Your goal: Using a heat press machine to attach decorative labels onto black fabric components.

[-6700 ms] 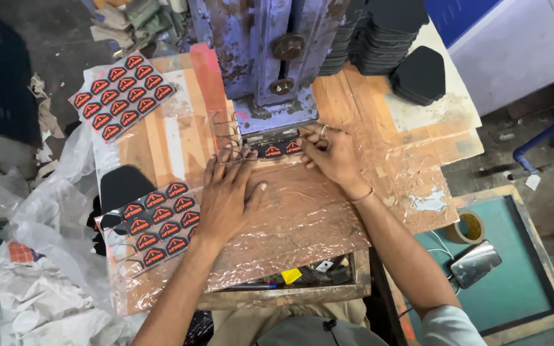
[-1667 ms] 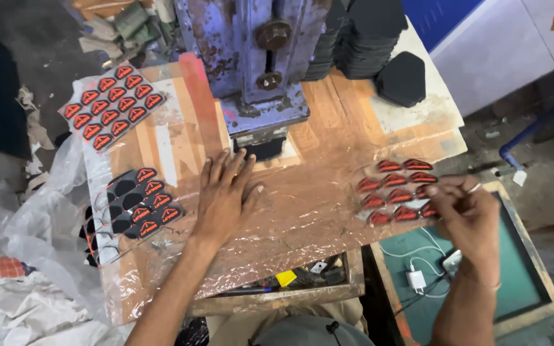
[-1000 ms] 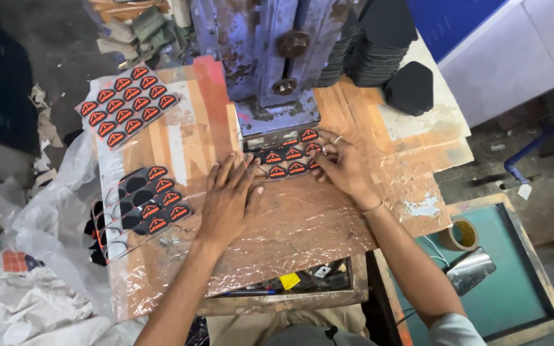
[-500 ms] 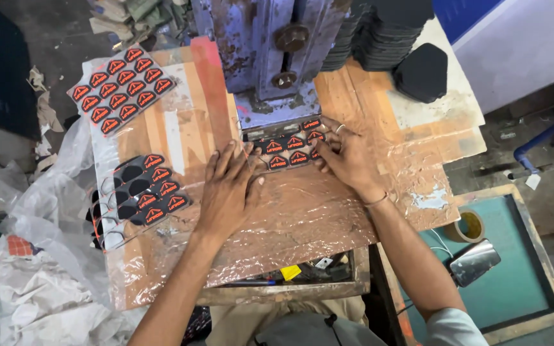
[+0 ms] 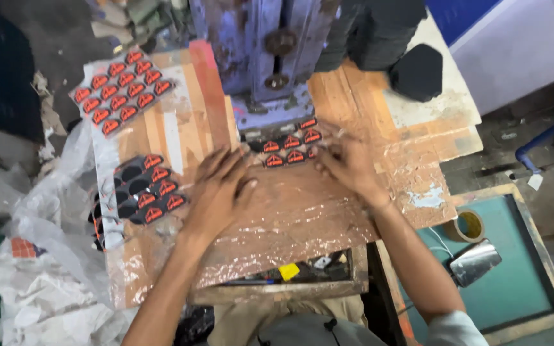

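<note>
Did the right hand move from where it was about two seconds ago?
Yes. The right hand was out by the table's right edge; it now lies leftward, beside the sheet of red-and-black patches in front of the blue press machine.

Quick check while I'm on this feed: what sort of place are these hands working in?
Most likely a small workshop for pressing patches or labels: a worn blue press machine stands on a foil-wrapped wooden bench, with sheets of red-and-black patches and stacked black blanks around it.

Badge sheet (image 5: pixel 288 146) pushed further under the press (image 5: pixel 270 57).
</note>
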